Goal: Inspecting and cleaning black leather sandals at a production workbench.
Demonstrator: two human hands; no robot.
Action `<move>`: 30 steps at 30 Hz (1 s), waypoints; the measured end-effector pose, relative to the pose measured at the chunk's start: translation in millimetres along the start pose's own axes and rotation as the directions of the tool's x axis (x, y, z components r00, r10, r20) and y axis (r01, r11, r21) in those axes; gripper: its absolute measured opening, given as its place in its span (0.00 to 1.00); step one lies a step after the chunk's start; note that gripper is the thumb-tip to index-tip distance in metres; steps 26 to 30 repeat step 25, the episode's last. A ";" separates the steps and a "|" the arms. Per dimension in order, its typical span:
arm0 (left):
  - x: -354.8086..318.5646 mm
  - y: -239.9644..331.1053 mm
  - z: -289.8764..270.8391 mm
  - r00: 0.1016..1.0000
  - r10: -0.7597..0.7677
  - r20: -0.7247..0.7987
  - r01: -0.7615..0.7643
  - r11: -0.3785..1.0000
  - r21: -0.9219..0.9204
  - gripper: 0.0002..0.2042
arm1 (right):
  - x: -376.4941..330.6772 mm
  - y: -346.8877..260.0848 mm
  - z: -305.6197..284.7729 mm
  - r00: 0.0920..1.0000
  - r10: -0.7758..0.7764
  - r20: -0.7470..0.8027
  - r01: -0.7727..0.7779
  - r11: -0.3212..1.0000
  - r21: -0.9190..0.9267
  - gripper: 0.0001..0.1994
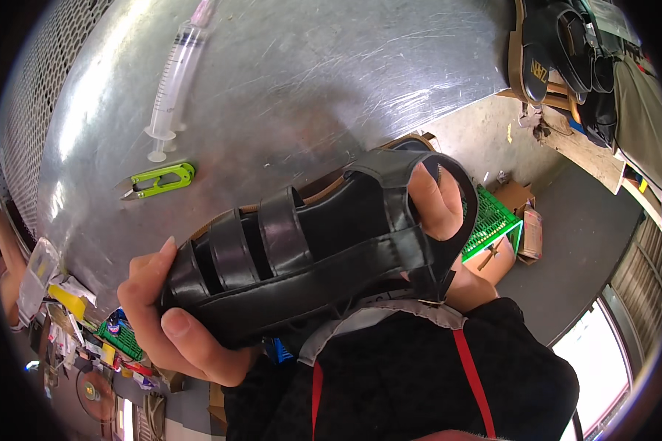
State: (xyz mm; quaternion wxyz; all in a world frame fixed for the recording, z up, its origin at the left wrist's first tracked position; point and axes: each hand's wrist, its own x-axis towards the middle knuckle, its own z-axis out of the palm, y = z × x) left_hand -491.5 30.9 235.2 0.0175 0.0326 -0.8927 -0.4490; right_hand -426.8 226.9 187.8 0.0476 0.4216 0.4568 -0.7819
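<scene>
A black strappy sandal (283,235) lies across the front of my body, its toe to the left and its heel strap to the right. My left hand (187,327) is closed round the toe end, thumb on the near side and fingers on the far side. At the heel, my right hand (438,202) has fingers pushed through the ankle strap opening; the rest of that hand is behind the sandal. On the metal tabletop (287,88) beyond lie green thread snips (162,181) and a clear plastic syringe (175,81) with a pink tip.
More black sandals (555,66) stand on a rack at the far right. Below the table's right edge are a green plastic crate (493,220) and cardboard boxes (529,231). Cluttered supplies (88,323) sit at the lower left, near another person's arm (7,257).
</scene>
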 end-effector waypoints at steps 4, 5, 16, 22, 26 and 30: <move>4.6 17.0 2.3 0.994 0.109 -0.009 -0.107 0.988 0.115 0.26 | -0.5 2.7 -2.1 0.997 0.008 0.073 -0.014 0.997 0.079 0.20; 6.9 24.9 4.6 0.991 0.130 -0.011 -0.128 0.988 0.092 0.26 | -6.0 -3.8 -5.9 0.997 -0.011 0.075 0.003 0.994 0.109 0.21; -18.6 -3.3 -30.3 0.860 0.508 0.057 -0.511 0.858 0.053 0.11 | -3.4 16.0 -27.5 0.965 -0.073 0.252 0.024 0.981 0.191 0.22; -56.9 -38.3 -68.6 0.952 0.304 0.039 -0.293 0.939 -0.181 0.15 | 0.1 -15.1 -57.6 0.844 0.015 0.537 -0.050 0.998 0.050 0.15; -55.1 -77.8 -72.5 0.977 0.164 -0.135 -0.196 0.939 -0.283 0.15 | 25.5 -18.2 -25.5 0.899 -0.139 0.416 0.073 0.983 0.170 0.15; -55.1 -77.8 -72.5 0.977 0.164 -0.135 -0.196 0.939 -0.283 0.15 | 25.5 -18.2 -25.5 0.899 -0.139 0.416 0.073 0.983 0.170 0.15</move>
